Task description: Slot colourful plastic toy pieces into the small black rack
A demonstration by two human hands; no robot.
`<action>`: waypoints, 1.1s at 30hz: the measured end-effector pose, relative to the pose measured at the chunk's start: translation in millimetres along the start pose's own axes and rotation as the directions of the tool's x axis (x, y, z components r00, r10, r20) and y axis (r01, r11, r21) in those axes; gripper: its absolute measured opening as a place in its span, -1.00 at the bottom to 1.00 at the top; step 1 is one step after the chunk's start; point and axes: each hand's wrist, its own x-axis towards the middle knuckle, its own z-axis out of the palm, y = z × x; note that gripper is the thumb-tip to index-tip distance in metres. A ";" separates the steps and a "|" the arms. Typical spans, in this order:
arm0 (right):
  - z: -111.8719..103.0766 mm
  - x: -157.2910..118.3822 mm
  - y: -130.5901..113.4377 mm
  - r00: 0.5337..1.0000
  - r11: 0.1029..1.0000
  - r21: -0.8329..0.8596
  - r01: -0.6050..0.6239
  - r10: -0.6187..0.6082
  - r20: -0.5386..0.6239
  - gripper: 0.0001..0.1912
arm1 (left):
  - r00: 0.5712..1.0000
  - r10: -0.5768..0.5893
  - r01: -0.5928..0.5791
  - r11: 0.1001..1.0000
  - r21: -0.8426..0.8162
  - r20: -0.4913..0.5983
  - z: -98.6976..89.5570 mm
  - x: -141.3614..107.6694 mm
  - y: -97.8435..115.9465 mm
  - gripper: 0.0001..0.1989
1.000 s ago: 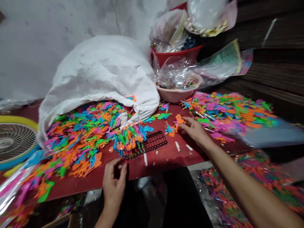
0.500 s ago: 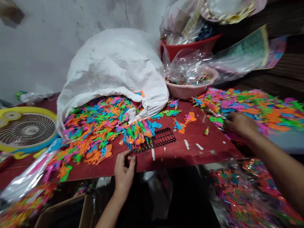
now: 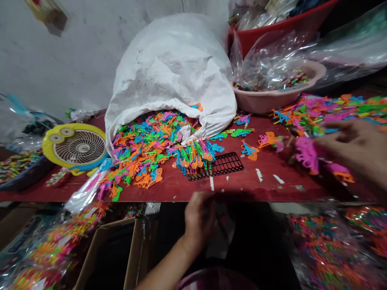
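My left hand (image 3: 199, 217) is at the front edge of the red table (image 3: 187, 191), blurred, its fingers curled and what they hold, if anything, hidden. Over the table's right side, my right hand (image 3: 353, 141) is blurred, next to a pink plastic piece (image 3: 306, 155); whether it grips the piece is unclear. Between the hands lies a black grid rack (image 3: 231, 163), its left part filled with upright colorful pieces (image 3: 195, 159). Loose orange and blue pieces (image 3: 250, 150) lie right of the rack. A white sack (image 3: 172, 60) spills a colorful pile (image 3: 145, 145) behind it.
A yellow fan (image 3: 80, 147) stands at the left. A pink basin (image 3: 272, 98) sits at the back right below a red basin (image 3: 281, 30). More pieces (image 3: 341, 108) cover the right side. Below the table are a cardboard box (image 3: 133, 249) and filled plastic bags (image 3: 326, 245).
The view has shifted. My left hand has drawn back from the rack to the table edge. My right hand has come away from the right pile, toward the front.
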 end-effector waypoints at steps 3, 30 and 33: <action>37.6 -46.2 -28.0 0.958 0.956 0.263 -0.128 0.050 0.283 -0.27 | 0.976 -0.133 0.162 0.972 -0.169 0.172 24.4 2.3 20.8 -0.73; 125.1 -120.1 -30.0 0.901 0.981 0.182 0.068 -0.139 0.410 -0.61 | 0.845 -0.476 0.361 0.844 -0.397 -0.244 -10.5 57.6 28.7 -0.61; 131.1 -118.3 -35.1 0.901 0.954 0.300 -0.021 -0.112 0.420 -0.65 | 0.827 -0.288 0.251 0.958 -0.140 -0.482 -17.1 55.9 2.1 -0.64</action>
